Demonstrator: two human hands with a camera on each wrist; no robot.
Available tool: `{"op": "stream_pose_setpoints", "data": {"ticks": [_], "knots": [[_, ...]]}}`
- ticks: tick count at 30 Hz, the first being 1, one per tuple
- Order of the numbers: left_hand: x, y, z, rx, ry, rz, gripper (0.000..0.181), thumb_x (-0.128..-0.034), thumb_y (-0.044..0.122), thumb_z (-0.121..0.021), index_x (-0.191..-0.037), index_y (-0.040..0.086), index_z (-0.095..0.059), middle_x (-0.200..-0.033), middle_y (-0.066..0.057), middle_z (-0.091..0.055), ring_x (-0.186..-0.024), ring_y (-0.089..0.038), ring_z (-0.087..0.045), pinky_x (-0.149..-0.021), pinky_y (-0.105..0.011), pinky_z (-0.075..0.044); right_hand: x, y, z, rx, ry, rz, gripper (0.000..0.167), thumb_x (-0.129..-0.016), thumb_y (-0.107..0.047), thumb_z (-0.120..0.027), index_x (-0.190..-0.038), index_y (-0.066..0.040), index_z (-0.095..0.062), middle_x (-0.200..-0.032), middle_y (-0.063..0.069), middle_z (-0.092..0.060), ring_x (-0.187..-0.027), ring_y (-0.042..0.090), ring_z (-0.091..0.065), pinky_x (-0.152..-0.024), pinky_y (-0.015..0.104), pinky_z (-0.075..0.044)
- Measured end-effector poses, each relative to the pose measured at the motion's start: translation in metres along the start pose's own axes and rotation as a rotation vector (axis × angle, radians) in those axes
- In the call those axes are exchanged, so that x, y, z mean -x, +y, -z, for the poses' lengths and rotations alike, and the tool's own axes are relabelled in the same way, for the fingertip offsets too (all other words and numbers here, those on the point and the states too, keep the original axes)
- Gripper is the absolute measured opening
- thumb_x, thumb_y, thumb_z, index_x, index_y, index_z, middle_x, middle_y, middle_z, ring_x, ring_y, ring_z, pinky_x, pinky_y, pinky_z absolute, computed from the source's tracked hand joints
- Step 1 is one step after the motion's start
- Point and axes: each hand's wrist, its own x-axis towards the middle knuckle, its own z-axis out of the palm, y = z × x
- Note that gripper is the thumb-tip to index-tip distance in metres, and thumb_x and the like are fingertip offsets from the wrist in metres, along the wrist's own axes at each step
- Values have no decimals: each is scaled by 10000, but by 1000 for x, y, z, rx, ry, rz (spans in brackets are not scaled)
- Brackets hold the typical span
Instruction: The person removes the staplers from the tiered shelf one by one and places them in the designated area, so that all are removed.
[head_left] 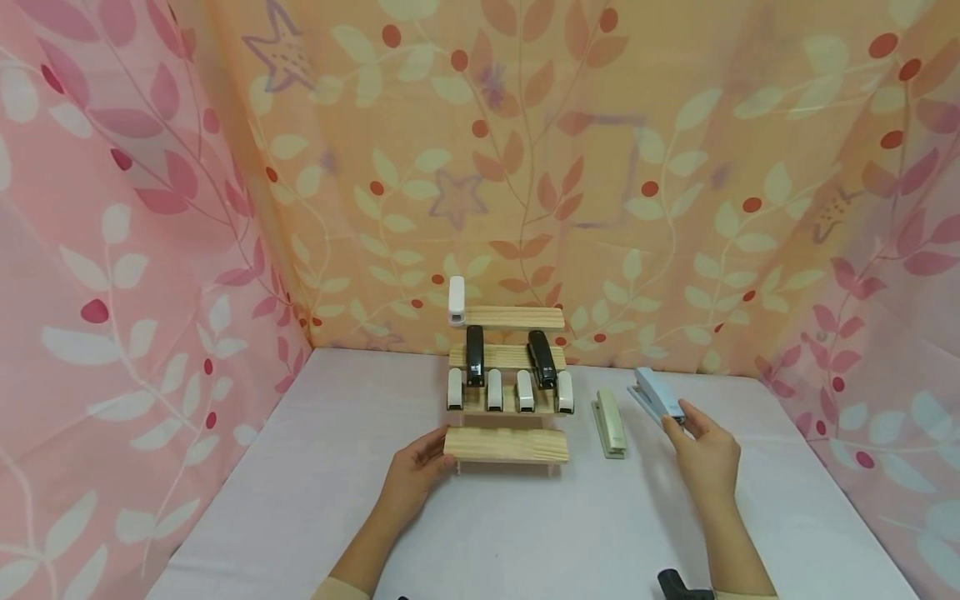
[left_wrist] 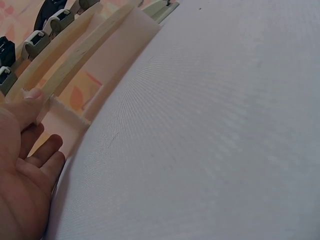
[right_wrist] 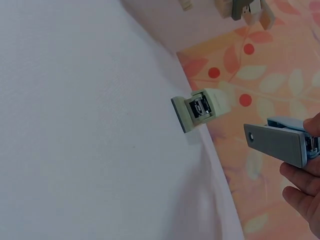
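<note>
My right hand [head_left: 708, 462] pinches one end of a light blue stapler [head_left: 657, 395] and holds it above the table. Its grey base [right_wrist: 277, 143] shows in the right wrist view. Just left of it, a pale green stapler [head_left: 611, 425] lies on the cloth. With thumb and fingers, my left hand [head_left: 411, 475] grips the left end of the lowest board of a stepped wooden rack [head_left: 506, 446]. Several small white staplers [head_left: 494, 390] line the tier above that bare board. Two black staplers [head_left: 475, 357] rest higher up, and a white stapler [head_left: 457, 300] stands at the top board's left end.
White cloth covers the table [head_left: 300, 500]. Patterned curtains [head_left: 525, 167] hang behind it and along both sides. A black object [head_left: 684, 586] sits by the right wrist at the lower edge of the head view.
</note>
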Motion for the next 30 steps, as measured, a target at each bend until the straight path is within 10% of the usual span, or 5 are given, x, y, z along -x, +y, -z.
{"op": "stream_pose_setpoints", "data": {"ticks": [11, 19, 30], "knots": [[0, 1, 0, -8, -2, 2, 575, -892, 165, -796, -1429, 101, -600, -1425, -87, -625, -1337, -251, -580, -1029, -193, -508, 0, 18, -11, -9, -37, -38, 529, -952, -286, -749, -1391, -19, -623, -1280, 251, -653, -1237, 368, -624, -708, -55, -405], [0, 0, 1, -7, -9, -8, 565, -900, 142, -788, -1430, 101, -599, -1408, -95, -636, -1325, -252, -589, -1017, -188, -514, 3, 24, -15, 39, -69, -55, 532, -970, -274, -721, -1419, -19, -594, -1296, 252, -645, -1283, 393, -594, -1029, 489, -512], [1, -1, 0, -8, -4, 5, 558, -901, 146, -787, -1427, 114, -604, -1411, -103, -632, -1324, -264, -589, -1015, -207, -526, 4, 28, -18, 80, -108, -56, 547, -974, -274, -719, -1420, 11, -581, -1320, 268, -629, -1309, 434, -564, -1051, 566, -496]]}}
